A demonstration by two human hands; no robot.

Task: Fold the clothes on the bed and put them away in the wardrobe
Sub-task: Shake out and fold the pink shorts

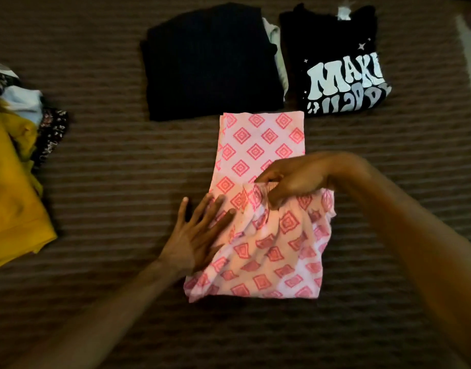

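A pink-and-white diamond-print cotton garment point(261, 209) lies half folded on the brown striped bed cover point(109, 169), in front of a folded dark navy ribbed garment point(210, 62) and a folded black T-shirt with white lettering point(335, 62). The cloth looks light, soft and limp, likely to slump; its gathered waistband seems the surest place to hold. The right hand point(295, 179) pinches that waistband with curled fingers. The left hand point(199, 235) lies flat, fingers straight and spread, pressing the garment's left edge. A mustard-yellow cloth pile point(13, 203) sits far left.
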